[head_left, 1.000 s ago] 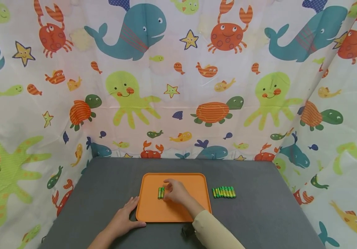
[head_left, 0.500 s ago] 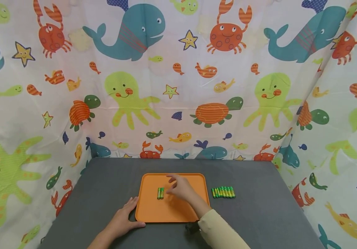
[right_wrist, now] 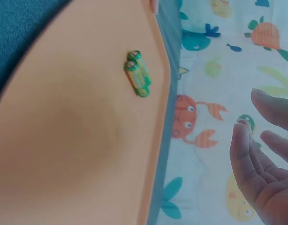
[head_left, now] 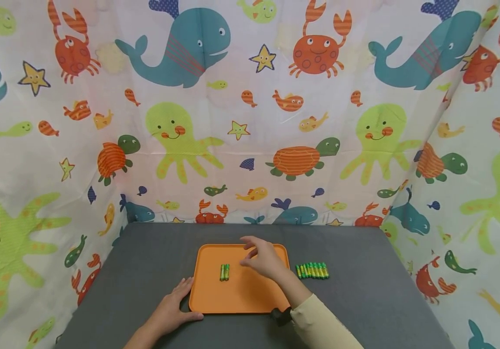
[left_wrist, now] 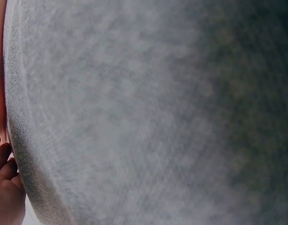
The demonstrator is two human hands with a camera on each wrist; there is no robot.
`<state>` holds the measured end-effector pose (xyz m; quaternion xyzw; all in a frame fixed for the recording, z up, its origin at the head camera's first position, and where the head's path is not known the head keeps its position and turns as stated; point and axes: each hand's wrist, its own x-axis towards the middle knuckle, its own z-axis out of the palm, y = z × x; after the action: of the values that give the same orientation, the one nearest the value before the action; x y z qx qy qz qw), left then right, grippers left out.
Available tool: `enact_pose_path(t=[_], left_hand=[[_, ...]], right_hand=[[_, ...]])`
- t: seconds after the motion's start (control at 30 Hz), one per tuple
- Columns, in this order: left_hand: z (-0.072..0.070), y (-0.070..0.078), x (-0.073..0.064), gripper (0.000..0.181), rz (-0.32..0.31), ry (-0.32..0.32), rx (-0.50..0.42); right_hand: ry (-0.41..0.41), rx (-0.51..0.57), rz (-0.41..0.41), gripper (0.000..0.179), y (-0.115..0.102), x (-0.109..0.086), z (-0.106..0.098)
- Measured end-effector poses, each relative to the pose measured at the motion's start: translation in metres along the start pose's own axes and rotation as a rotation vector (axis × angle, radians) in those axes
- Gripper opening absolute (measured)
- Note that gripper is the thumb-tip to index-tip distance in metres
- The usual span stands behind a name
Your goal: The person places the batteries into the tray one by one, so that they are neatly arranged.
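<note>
A sea-animal sheet point(head_left: 241, 111) rises at twelve o'clock behind the grey counter point(head_left: 363, 295), which carries an orange tray point(head_left: 224, 301). At its eight o'clock the left hand point(head_left: 172, 308) touches it, thumb spread from fingers. The right hand point(head_left: 264, 258) hovers above, toward one, fingers bent and parted. A battery row point(head_left: 313, 270) lies outside at three; two batteries point(head_left: 222, 272) inside, near ten.
</note>
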<state>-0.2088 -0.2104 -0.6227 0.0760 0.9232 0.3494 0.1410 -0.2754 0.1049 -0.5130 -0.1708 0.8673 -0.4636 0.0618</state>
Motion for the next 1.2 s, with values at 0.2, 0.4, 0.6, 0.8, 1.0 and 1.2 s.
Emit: enact_pose_path(t=[0.2,0.4,0.6,0.8,1.0,1.2], left_hand=[[0.001,-0.001,-0.001,0.115,0.003,0.002,-0.002],[0.001,0.0,-0.002,0.114,0.009,0.007,-0.005],[0.001,-0.003,-0.001,0.115,0.006,0.002,-0.004],[0.001,-0.004,0.002,0.115,0.006,0.0,0.004],[0.0,-0.004,0.001,0.115,0.015,0.002,0.009],[-0.001,-0.003,-0.002,0.115,0.018,-0.001,-0.001]], right_hand=[[0.028,-0.01,-0.011,0.06,-0.001,-0.006,-0.016],[0.068,-0.019,-0.01,0.06,0.001,-0.015,-0.031],[0.116,-0.039,0.027,0.06,0.013,-0.023,-0.043],[0.178,-0.055,0.069,0.06,0.024,-0.029,-0.055],[0.189,-0.063,0.103,0.06,0.034,-0.037,-0.067],[0.187,-0.115,0.119,0.06,0.047,-0.044,-0.084]])
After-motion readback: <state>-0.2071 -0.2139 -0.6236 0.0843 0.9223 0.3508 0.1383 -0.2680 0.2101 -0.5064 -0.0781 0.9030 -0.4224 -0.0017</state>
